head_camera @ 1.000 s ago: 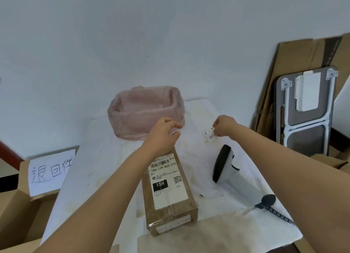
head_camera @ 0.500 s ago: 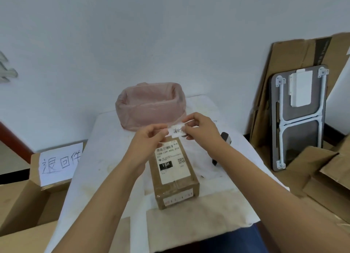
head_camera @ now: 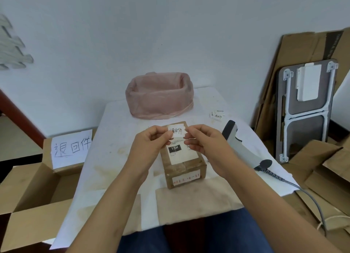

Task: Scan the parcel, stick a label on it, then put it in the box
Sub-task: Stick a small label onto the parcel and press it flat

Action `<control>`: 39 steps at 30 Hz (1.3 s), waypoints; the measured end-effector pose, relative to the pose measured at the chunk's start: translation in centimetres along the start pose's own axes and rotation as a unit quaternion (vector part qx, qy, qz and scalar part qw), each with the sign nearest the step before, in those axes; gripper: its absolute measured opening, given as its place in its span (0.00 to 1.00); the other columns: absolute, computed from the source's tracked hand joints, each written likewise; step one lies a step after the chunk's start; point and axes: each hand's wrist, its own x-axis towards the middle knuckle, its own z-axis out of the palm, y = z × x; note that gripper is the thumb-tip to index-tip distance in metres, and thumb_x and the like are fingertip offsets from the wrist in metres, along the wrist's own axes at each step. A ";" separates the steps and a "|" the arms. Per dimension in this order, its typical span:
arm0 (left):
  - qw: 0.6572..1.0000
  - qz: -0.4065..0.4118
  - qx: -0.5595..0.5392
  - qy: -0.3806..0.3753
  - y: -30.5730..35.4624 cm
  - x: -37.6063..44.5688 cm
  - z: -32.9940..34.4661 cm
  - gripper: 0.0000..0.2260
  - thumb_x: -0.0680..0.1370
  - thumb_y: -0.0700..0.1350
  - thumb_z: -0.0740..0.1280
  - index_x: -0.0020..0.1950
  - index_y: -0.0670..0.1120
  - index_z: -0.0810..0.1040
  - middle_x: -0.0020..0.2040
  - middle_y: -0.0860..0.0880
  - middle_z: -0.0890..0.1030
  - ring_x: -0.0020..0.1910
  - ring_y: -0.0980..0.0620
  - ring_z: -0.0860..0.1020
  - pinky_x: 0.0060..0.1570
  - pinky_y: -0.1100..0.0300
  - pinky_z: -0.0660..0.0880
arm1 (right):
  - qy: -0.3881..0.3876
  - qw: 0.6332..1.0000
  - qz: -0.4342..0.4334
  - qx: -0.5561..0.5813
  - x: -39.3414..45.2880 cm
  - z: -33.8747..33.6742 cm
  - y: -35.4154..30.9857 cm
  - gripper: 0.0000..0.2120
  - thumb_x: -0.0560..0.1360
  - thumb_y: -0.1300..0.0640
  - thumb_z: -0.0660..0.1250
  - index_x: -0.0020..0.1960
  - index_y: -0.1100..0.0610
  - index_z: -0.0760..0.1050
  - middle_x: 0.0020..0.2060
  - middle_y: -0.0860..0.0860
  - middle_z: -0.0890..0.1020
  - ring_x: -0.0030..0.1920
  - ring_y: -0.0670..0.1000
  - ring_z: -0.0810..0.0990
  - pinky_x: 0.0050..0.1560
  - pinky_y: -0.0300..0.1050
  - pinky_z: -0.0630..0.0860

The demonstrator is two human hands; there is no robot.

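A brown cardboard parcel (head_camera: 184, 169) with a white shipping sticker marked 15H lies on the white-covered table (head_camera: 117, 148). Just above its far end I hold a small white label (head_camera: 177, 131) with handwritten characters. My left hand (head_camera: 149, 148) pinches the label's left edge and my right hand (head_camera: 205, 144) pinches its right edge. The grey and white scanner (head_camera: 240, 148) lies on the table to the right of the parcel. An open cardboard box (head_camera: 34, 192) with a handwritten paper sign (head_camera: 71, 148) stands on the floor to the left.
A pink plastic-lined bin (head_camera: 160, 95) sits at the table's far end. Spare labels (head_camera: 217, 114) lie at the far right of the table. The scanner's cable (head_camera: 303, 192) trails off the right edge. Flattened cardboard and a folded table (head_camera: 306, 108) lean on the wall at right.
My right hand brought a label from the spare pile to above the parcel. Both hands now hold it there by its edges, nearer to me than half a second ago.
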 end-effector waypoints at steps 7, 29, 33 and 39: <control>0.993 0.056 0.095 0.038 0.2 -0.5 0.3 0.03 0.76 0.47 0.72 0.48 0.49 0.84 0.41 0.50 0.86 0.39 0.61 0.82 0.39 0.70 0.74 | -0.015 1.000 -0.001 -0.025 -0.8 0.3 0.6 0.07 0.76 0.55 0.70 0.47 0.58 0.82 0.38 0.49 0.85 0.41 0.46 0.83 0.44 0.38 0.78; 0.835 0.346 0.415 0.102 -3.3 -1.8 1.5 0.07 0.76 0.53 0.68 0.51 0.55 0.83 0.50 0.58 0.82 0.51 0.59 0.75 0.58 0.57 0.59 | -0.017 0.999 -0.015 -0.022 -2.0 0.3 1.9 0.08 0.78 0.58 0.67 0.46 0.56 0.84 0.39 0.50 0.85 0.41 0.45 0.82 0.47 0.41 0.76; 0.837 0.350 0.408 0.100 -3.5 -1.8 1.4 0.07 0.76 0.51 0.68 0.52 0.55 0.83 0.50 0.58 0.83 0.52 0.59 0.75 0.58 0.54 0.61 | -0.022 1.000 -0.012 -0.013 -2.1 0.4 2.0 0.08 0.78 0.58 0.66 0.46 0.56 0.84 0.39 0.51 0.85 0.41 0.46 0.83 0.46 0.41 0.76; 0.833 0.359 0.409 0.097 -3.4 -1.9 1.4 0.07 0.76 0.50 0.68 0.52 0.54 0.83 0.50 0.56 0.83 0.52 0.58 0.74 0.58 0.53 0.61 | -0.029 0.999 -0.013 0.000 -2.2 0.4 2.0 0.08 0.78 0.56 0.67 0.47 0.58 0.84 0.39 0.51 0.85 0.41 0.46 0.82 0.46 0.41 0.76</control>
